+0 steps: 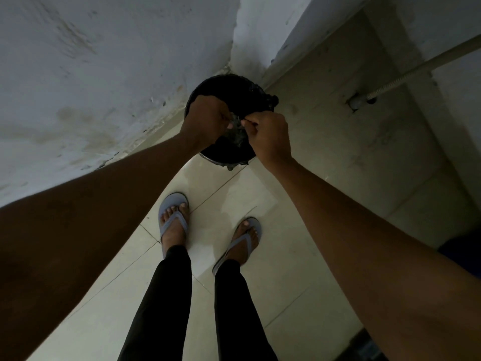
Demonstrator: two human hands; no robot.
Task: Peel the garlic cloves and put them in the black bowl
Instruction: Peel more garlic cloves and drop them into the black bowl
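A round black container [229, 92], lined with a black bag, stands on the floor in the corner of two walls. Both hands are held just above it. My left hand [208, 118] and my right hand [268, 134] are closed, fingertips facing each other. Between them they pinch a small, crumpled, greyish translucent thing [235, 126]; I cannot tell what it is. No garlic clove or bowl is clearly visible. The scene is dim.
Pale floor tiles [234, 194] lie below me, with my feet in grey flip-flops [173, 217]. A stained white wall [91, 87] rises on the left. A hose and a pipe fitting [360, 101] sit at the right wall's base.
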